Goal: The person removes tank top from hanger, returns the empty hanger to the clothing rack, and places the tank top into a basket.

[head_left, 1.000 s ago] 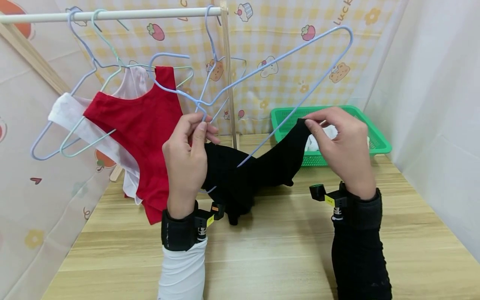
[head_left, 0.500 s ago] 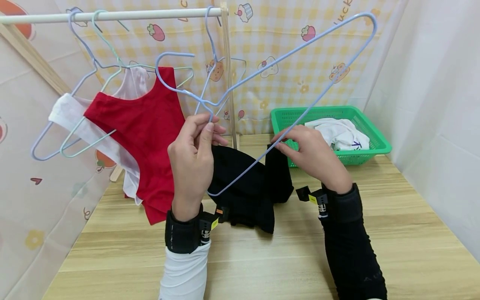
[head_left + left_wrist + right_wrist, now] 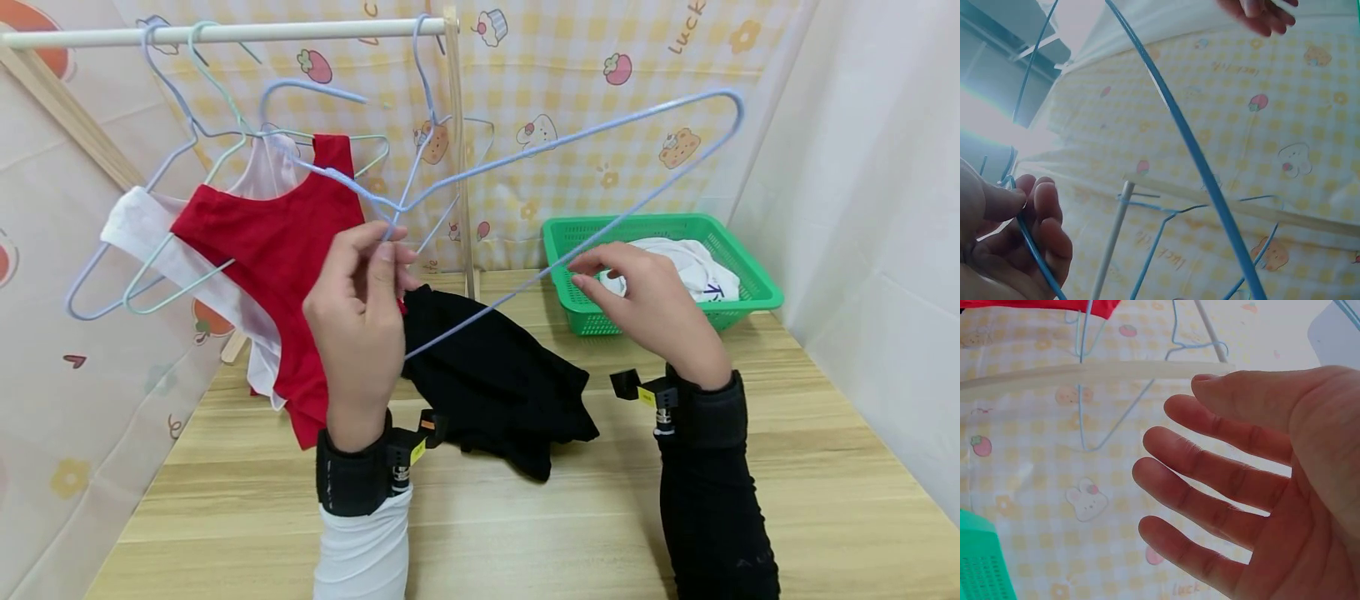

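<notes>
My left hand (image 3: 360,325) pinches a light blue clothes hanger (image 3: 740,110) beside its neck, thumb against the fingers. The hanger is held tilted over the table, hook to the left and one shoulder end stretching far right; in the left wrist view its wire (image 3: 1191,140) crosses the picture. Below it a black garment (image 3: 502,383) lies crumpled on the table, its far left part behind my left hand. My right hand (image 3: 652,300) is by the hanger's lower bar, holding nothing; the right wrist view has its fingers (image 3: 1210,456) spread and relaxed.
To the left, a rack rail (image 3: 300,31) carries several hangers, with a red top (image 3: 300,242) and a white one (image 3: 187,258) on them. A bare blue hanger (image 3: 431,92) hangs by the rack post. A green basket (image 3: 761,287) with white cloth stands back right.
My right hand has let go of the black garment, which dropped from a raised stretch onto the table. The hanger's right end rose, then tipped lower as my left hand shifted slightly left.
</notes>
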The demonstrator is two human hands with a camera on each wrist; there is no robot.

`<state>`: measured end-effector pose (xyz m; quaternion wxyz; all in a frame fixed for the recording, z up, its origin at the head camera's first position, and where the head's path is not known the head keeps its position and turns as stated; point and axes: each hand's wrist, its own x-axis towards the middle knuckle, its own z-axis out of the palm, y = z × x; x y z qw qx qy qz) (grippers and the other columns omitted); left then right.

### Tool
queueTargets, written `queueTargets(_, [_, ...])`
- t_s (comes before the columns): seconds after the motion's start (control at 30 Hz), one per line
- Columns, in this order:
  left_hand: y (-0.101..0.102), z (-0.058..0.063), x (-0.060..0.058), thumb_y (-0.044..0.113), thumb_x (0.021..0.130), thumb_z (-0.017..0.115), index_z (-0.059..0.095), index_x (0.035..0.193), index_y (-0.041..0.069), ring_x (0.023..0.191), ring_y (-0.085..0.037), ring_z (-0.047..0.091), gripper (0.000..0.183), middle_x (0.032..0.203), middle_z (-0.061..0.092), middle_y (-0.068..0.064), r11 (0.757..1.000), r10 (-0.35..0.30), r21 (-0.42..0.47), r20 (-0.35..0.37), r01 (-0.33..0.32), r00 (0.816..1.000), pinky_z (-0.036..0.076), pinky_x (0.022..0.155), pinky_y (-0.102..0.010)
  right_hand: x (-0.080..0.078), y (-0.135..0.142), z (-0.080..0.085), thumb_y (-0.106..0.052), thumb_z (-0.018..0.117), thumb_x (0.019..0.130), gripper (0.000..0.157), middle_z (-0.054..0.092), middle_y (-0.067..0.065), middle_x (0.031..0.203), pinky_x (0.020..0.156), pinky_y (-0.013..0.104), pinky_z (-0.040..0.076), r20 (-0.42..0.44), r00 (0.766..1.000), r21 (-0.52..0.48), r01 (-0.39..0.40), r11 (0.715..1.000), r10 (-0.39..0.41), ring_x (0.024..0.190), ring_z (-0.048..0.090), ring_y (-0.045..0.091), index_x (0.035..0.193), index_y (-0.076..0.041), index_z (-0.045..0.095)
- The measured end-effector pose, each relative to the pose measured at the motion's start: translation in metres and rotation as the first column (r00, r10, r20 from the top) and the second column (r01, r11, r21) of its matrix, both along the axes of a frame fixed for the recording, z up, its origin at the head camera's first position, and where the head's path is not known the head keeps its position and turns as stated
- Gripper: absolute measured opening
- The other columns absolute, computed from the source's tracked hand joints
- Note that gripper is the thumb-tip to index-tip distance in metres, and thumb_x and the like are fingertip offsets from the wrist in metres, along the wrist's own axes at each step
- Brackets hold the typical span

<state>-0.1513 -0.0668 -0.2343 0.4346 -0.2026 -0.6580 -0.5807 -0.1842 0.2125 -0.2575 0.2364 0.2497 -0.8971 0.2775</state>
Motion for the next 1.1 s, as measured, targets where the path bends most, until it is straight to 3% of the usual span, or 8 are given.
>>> queueTargets(0.27, [-0.036, 0.009, 0.01, 0.008, 0.094, 0.058, 0.068, 0.103, -0.001, 0.068, -0.018, 0.06, 0.016, 0.095, 0.072, 0.001, 0.964, 0.203, 0.185, -0.037, -0.193, 0.979, 0.051, 0.064, -0.021, 0.002, 0.008, 0.004, -0.028, 0.06, 0.095, 0.023, 0.072, 0.001, 0.104, 0.078, 0.037, 0.049, 0.009, 1.0, -0.014, 0.028, 1.0, -0.028, 0.089, 0.06, 0.01, 0.11, -0.014, 0.071])
queueTargets(0.47, [-0.071, 0.01, 0.013, 0.005, 0.092, 0.06, 0.07, 0.102, 0.003, 0.069, -0.016, 0.06, 0.015, 0.097, 0.073, -0.005, 0.881, 0.364, 0.314, 0.026, -0.353, 0.931, 0.052, 0.067, -0.018, 0.001, 0.01, 0.004, -0.028, 0.059, 0.095, 0.023, 0.072, 0.003, 0.103, 0.078, 0.038, 0.05, 0.011, 1.0, -0.013, 0.029, 0.999, -0.029, 0.091, 0.06, 0.011, 0.109, -0.013, 0.071])
queueTargets(0.63, [-0.088, 0.01, 0.011, 0.0, 0.091, 0.059, 0.071, 0.097, 0.0, 0.068, -0.017, 0.058, 0.014, 0.092, 0.071, -0.008, 0.819, 0.365, 0.443, 0.087, -0.364, 0.927, 0.05, 0.063, -0.019, 0.0, 0.01, 0.002, -0.029, 0.059, 0.096, 0.025, 0.072, 0.003, 0.104, 0.077, 0.037, 0.049, 0.035, 0.999, -0.016, 0.02, 1.0, -0.02, 0.089, 0.059, 0.011, 0.111, -0.013, 0.07])
queueTargets(0.7, [-0.091, 0.008, 0.008, 0.002, 0.091, 0.06, 0.072, 0.098, 0.002, 0.068, -0.015, 0.058, 0.014, 0.093, 0.071, -0.007, 0.811, 0.392, 0.415, 0.137, -0.412, 0.91, 0.05, 0.064, -0.018, 0.0, 0.011, 0.001, -0.029, 0.058, 0.096, 0.025, 0.072, 0.003, 0.104, 0.077, 0.037, 0.049, 0.041, 0.999, -0.016, 0.023, 1.0, -0.023, 0.089, 0.059, 0.011, 0.111, -0.013, 0.07])
queueTargets(0.77, [-0.093, 0.005, 0.006, 0.009, 0.091, 0.062, 0.073, 0.102, 0.006, 0.069, -0.012, 0.059, 0.016, 0.095, 0.072, -0.004, 0.807, 0.451, 0.329, 0.194, -0.491, 0.871, 0.05, 0.066, -0.018, 0.0, 0.011, 0.0, -0.029, 0.058, 0.096, 0.025, 0.073, 0.003, 0.104, 0.077, 0.037, 0.049, 0.041, 0.999, -0.014, 0.029, 0.999, -0.028, 0.089, 0.059, 0.011, 0.11, -0.013, 0.07])
queueTargets(0.83, [-0.093, 0.002, 0.003, 0.017, 0.092, 0.064, 0.074, 0.107, 0.011, 0.071, -0.008, 0.059, 0.019, 0.099, 0.074, -0.001, 0.788, 0.521, 0.225, 0.252, -0.573, 0.816, 0.05, 0.069, -0.018, 0.0, 0.011, 0.0, -0.029, 0.058, 0.096, 0.025, 0.073, 0.003, 0.104, 0.078, 0.037, 0.049, 0.042, 0.999, -0.013, 0.034, 0.999, -0.033, 0.089, 0.059, 0.011, 0.11, -0.013, 0.07])
queueTargets(0.93, [-0.093, -0.003, 0.001, 0.025, 0.092, 0.064, 0.074, 0.11, 0.015, 0.075, -0.005, 0.06, 0.023, 0.103, 0.075, -0.001, 0.77, 0.568, 0.131, 0.304, -0.624, 0.765, 0.048, 0.069, -0.017, 0.0, 0.011, 0.0, -0.03, 0.058, 0.096, 0.025, 0.073, 0.003, 0.104, 0.078, 0.037, 0.049, 0.047, 0.998, -0.009, 0.038, 0.999, -0.038, 0.089, 0.059, 0.012, 0.11, -0.013, 0.07])
queueTargets(1.1, [-0.093, -0.008, -0.005, 0.028, 0.092, 0.063, 0.075, 0.111, 0.019, 0.073, -0.001, 0.056, 0.024, 0.098, 0.077, -0.002, 0.771, 0.586, 0.033, 0.356, -0.637, 0.728, 0.043, 0.069, -0.018, 0.0, 0.011, 0.0, -0.03, 0.057, 0.097, 0.025, 0.073, 0.002, 0.104, 0.076, 0.037, 0.049, 0.063, 0.997, -0.002, 0.034, 0.999, -0.033, 0.088, 0.059, 0.012, 0.111, -0.014, 0.07])
